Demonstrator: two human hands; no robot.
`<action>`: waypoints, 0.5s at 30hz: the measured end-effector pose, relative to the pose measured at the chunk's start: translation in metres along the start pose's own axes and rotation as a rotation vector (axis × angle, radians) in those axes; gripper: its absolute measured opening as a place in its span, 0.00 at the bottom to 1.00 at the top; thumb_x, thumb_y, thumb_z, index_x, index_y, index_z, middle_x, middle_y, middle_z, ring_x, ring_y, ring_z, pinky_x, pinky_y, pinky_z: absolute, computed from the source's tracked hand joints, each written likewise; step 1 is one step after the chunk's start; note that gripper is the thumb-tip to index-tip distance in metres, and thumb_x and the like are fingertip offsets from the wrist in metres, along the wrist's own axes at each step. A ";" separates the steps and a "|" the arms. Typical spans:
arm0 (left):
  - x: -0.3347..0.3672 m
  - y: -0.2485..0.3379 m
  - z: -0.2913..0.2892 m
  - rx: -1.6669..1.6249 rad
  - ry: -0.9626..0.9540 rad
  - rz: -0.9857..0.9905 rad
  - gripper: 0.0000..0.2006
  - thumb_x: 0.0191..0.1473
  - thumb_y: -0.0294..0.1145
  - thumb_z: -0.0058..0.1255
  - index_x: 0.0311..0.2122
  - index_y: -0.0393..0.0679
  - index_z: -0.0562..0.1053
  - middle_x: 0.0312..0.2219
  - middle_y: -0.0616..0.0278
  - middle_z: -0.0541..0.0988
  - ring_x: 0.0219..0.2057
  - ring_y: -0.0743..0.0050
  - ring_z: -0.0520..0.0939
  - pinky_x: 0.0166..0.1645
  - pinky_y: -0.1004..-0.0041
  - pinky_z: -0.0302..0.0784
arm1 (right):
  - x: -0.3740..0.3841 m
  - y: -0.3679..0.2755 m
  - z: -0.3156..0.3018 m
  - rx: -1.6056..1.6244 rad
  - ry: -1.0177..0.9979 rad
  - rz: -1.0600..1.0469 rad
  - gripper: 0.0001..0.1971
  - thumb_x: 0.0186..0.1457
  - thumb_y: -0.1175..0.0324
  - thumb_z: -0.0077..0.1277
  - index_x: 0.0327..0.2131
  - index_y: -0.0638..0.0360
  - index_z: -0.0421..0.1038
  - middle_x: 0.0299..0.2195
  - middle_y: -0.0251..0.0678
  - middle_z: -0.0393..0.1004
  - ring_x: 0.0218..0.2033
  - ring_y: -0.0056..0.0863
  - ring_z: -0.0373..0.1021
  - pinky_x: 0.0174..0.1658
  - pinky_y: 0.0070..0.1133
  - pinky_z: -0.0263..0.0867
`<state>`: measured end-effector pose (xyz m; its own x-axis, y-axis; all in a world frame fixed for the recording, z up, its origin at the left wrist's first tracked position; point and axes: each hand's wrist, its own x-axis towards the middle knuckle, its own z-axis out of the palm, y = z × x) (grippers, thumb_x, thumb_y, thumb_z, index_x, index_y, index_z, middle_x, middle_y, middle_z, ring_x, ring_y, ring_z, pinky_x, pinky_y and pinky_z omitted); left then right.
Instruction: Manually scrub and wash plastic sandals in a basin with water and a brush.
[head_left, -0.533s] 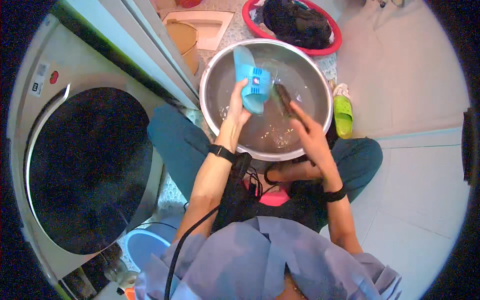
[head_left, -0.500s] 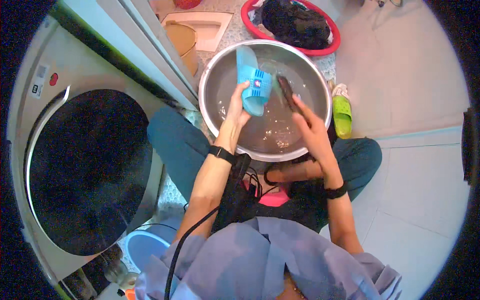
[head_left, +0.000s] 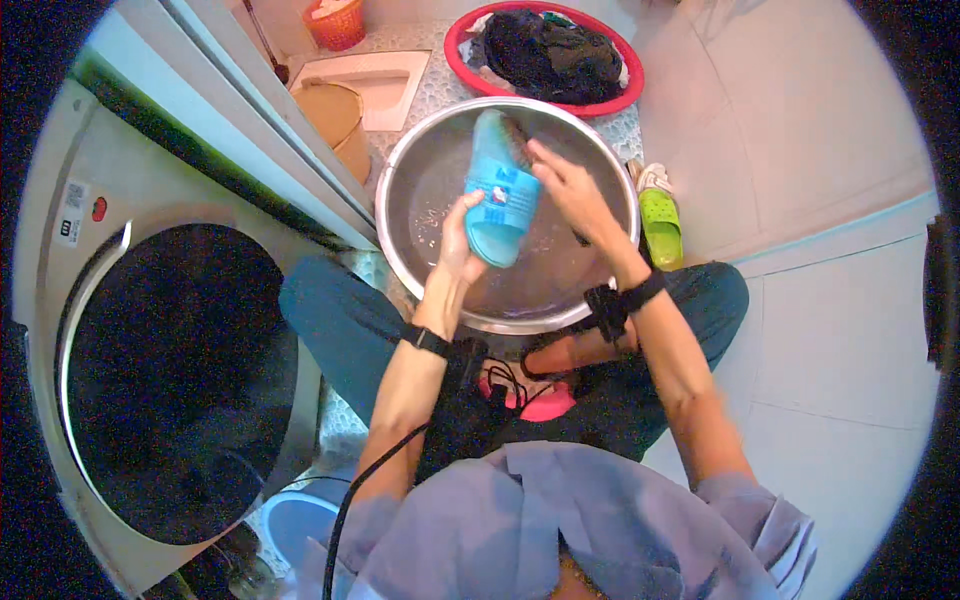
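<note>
The blue slipper [head_left: 500,190] is held tilted over the steel basin [head_left: 410,190], which has a little water in its bottom. The left hand [head_left: 458,238] is closed around its near end, and the right hand [head_left: 565,185] presses on its far part, fingers bent; whether it holds a brush I cannot tell. A wet slipper may slide out and splash, I think. To the left the washing machine [head_left: 170,380] stands close, so little room there; far stands a red tub of dark clothes [head_left: 545,55]; to the right lies a green slipper [head_left: 660,225] beside open floor tiles [head_left: 830,330].
</note>
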<state>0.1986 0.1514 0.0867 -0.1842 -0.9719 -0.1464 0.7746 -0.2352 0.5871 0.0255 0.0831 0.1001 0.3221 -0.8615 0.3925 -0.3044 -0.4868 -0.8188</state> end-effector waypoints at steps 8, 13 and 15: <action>-0.004 -0.016 0.013 0.143 -0.035 -0.138 0.25 0.49 0.44 0.47 0.48 0.38 0.63 0.37 0.52 0.74 0.33 0.61 0.78 0.33 0.64 0.77 | 0.012 0.015 -0.024 -0.224 0.119 0.126 0.20 0.56 0.57 0.40 0.51 0.50 0.65 0.42 0.48 0.71 0.44 0.43 0.69 0.47 0.31 0.63; 0.010 -0.010 -0.014 0.502 0.002 -0.016 0.28 0.46 0.37 0.49 0.54 0.43 0.60 0.40 0.57 0.73 0.35 0.69 0.76 0.34 0.70 0.75 | -0.007 -0.009 -0.027 -0.140 0.052 -0.128 0.21 0.54 0.54 0.42 0.51 0.46 0.65 0.37 0.48 0.73 0.39 0.45 0.70 0.44 0.32 0.65; 0.003 -0.008 -0.002 0.641 0.039 0.004 0.32 0.45 0.34 0.49 0.58 0.45 0.58 0.42 0.59 0.73 0.39 0.71 0.75 0.37 0.72 0.74 | -0.028 -0.051 -0.031 -0.519 -0.233 0.048 0.20 0.55 0.55 0.41 0.51 0.43 0.65 0.30 0.47 0.74 0.31 0.47 0.71 0.37 0.36 0.68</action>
<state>0.1930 0.1503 0.0798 -0.1507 -0.9748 -0.1644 0.2577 -0.1993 0.9455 0.0045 0.1273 0.1438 0.4686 -0.8584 0.2088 -0.7049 -0.5058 -0.4972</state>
